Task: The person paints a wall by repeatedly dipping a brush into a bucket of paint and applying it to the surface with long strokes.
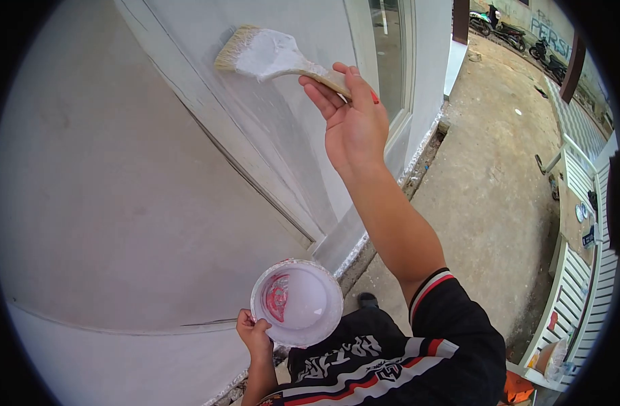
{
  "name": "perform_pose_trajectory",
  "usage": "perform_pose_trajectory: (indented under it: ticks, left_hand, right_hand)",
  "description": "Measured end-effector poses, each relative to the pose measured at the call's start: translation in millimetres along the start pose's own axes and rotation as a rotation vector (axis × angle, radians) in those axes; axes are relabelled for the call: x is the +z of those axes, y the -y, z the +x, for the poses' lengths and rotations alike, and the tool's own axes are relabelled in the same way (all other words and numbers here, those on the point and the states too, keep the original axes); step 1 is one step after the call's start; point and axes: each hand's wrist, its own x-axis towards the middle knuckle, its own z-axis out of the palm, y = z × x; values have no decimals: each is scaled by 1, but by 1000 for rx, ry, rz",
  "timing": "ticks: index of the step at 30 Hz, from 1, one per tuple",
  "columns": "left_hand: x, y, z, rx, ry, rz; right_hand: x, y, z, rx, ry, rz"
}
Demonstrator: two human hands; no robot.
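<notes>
My right hand (pixel 350 115) is closed around the wooden handle of a wide paintbrush (pixel 266 55), its ferrule smeared with white paint. The pale bristles point left and lie against the grey-white wall (pixel 256 108) beside the window frame. Lower down, my left hand (pixel 254 333) grips the rim of a round white bucket (pixel 262 284). White paint (pixel 306 298) shows inside it, with a red patch on the inner wall. The bucket is held in front of my body, close to the wall.
A window (pixel 389 61) stands right of the brush. White paint splashes line the wall's foot along a narrow gutter. Concrete ground (pixel 479 169) stretches to the right, with a white slatted bench (pixel 557 304) holding small items. Motorcycles (pixel 506 30) are parked at the far end.
</notes>
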Motion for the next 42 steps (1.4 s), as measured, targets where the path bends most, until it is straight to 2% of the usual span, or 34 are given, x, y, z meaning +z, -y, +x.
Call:
perform_pose_trajectory:
  ticks: [4, 7, 15, 21, 25, 30, 36, 39, 42]
  left_hand:
    - [-3, 1, 2, 4, -20, -6]
    - [0, 2, 2, -16, -44, 38]
    - [-4, 12, 10, -54, -75, 126]
    - [-7, 17, 8, -74, -100, 159]
    - [-10, 18, 8, -58, -82, 67]
    - [-27, 25, 22, -39, 4, -32]
    - [-36, 17, 39, -26, 105, -52]
    - [-42, 13, 45, -16, 139, -33]
    - [-43, 11, 51, 0, 165, -35]
  right_hand:
    - [-10, -15, 0, 13, 42, 13]
    - [-61, -38, -16, 94, -10, -16]
    - [-226, -89, -96, 266, -386, -198]
    - [-281, -103, -135, 217, -657, -421]
    - [-235, -107, -122, 180, -586, -561]
    - [-115, -85, -80, 73, -420, -619]
    - [35, -32, -47, -137, -209, -432]
    - [66, -17, -31, -235, -145, -332]
    - [69, -14, -17, -278, -67, -168]
